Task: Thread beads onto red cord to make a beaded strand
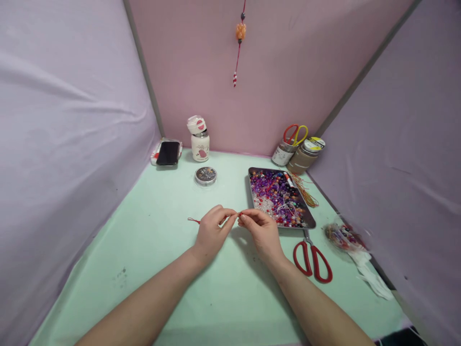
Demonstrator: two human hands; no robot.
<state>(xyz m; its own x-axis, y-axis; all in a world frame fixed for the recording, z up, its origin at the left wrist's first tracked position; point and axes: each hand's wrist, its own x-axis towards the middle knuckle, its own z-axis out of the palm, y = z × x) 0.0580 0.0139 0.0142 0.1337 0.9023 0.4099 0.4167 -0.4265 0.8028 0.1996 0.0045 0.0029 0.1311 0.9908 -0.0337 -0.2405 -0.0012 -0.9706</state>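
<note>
Above the middle of the pale green table, my left hand (213,231) and my right hand (262,232) meet at the fingertips. A red cord (193,220) comes out behind my left hand and ends in a small loop. Thumb and forefinger of my left hand pinch this cord. My right fingertips are pinched on a tiny dark red piece, perhaps a bead or a knot, too small to tell. Right behind my right hand lies a dark tray (309,220) full of purple, clear, red and orange beads.
Red-handled scissors (316,262) lie in front of the tray. A bag of beads (345,237) and white tissue (370,276) are at right. Behind stand jars (304,156), a white bottle (200,144), a round tin (206,176) and a phone (168,153). A beaded string (241,31) hangs on the back wall.
</note>
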